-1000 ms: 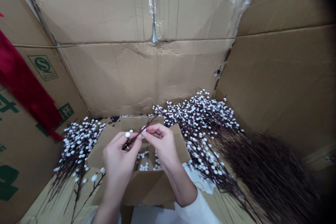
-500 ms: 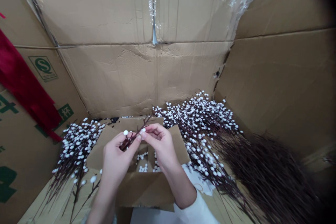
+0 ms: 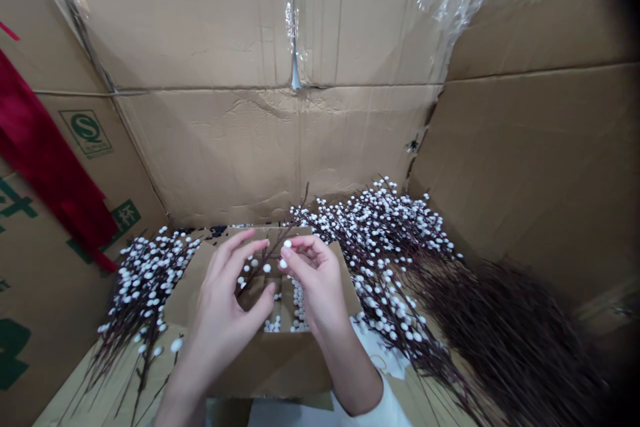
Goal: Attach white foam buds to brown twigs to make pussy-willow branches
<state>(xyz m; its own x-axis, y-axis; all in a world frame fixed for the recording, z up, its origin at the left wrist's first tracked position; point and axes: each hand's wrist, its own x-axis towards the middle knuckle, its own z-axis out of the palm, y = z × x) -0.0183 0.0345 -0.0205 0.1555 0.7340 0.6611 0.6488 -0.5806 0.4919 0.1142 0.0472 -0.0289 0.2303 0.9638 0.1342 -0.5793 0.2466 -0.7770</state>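
My left hand (image 3: 225,310) holds a thin dark twig (image 3: 265,260) dotted with white beads, fingers curled round its stem over a small open cardboard box (image 3: 280,360). My right hand (image 3: 313,280) is closed in a pinch at the twig, with a white bead (image 3: 283,263) at its fingertips. Loose white beads (image 3: 295,320) lie inside the small box beneath both hands.
A heap of beaded twigs (image 3: 145,280) lies at the left, and a larger one (image 3: 390,247) at the right. Bare dark twigs (image 3: 510,340) are piled at the far right. Tall cardboard walls (image 3: 260,140) enclose everything; red cloth (image 3: 45,160) hangs on the left wall.
My left hand's fingers have loosened and spread, and the twig has tilted more upright. My right hand has shifted slightly up and right. The view has dipped a little.
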